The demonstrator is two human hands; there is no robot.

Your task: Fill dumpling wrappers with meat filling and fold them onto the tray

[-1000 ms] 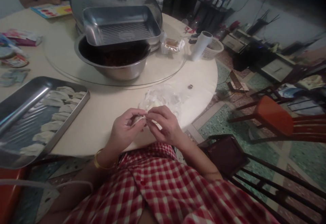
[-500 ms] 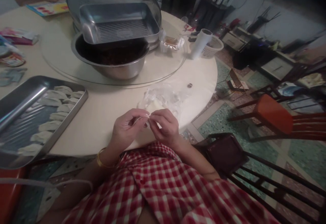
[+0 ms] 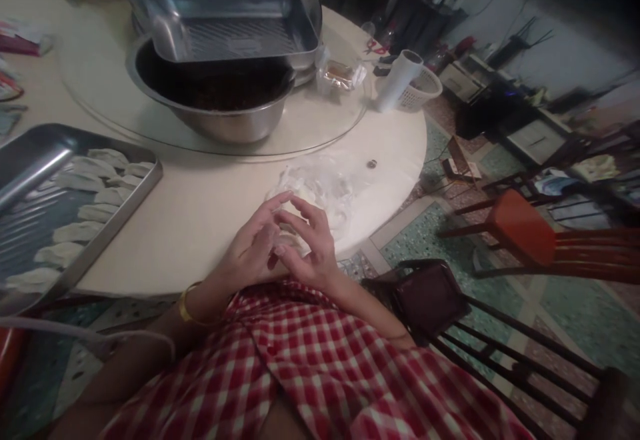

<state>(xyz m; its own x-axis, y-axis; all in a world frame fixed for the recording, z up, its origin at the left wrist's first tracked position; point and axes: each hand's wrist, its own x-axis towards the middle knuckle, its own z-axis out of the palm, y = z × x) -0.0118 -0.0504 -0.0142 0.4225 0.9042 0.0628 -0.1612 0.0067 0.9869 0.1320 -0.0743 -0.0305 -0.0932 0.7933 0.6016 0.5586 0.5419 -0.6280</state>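
My left hand [image 3: 253, 247] and my right hand [image 3: 313, 243] meet in front of me at the table's near edge. Their fingers are spread and bent, and the fingertips touch or nearly touch. I make out nothing held between them, though a pale patch shows through the gap and blur hides its detail. Just beyond my fingers lies a crumpled clear plastic bag [image 3: 343, 190] with something whitish in it, partly covered by my hands. To the left, a metal tray [image 3: 30, 193] holds several folded dumplings [image 3: 77, 232] along its right side.
On the table's glass turntable [image 3: 195, 145] stands a steel bowl [image 3: 240, 120] of dark filling, with an empty metal pan [image 3: 235, 33] resting above it. A foil packet [image 3: 339, 77], a paper roll [image 3: 400, 80] and a white basket [image 3: 423, 90] sit farther right. Chairs [image 3: 433, 297] stand at the right.
My fingers were pinched together and are now spread apart. The view has shifted, so the tray and bowl appear higher and farther left.
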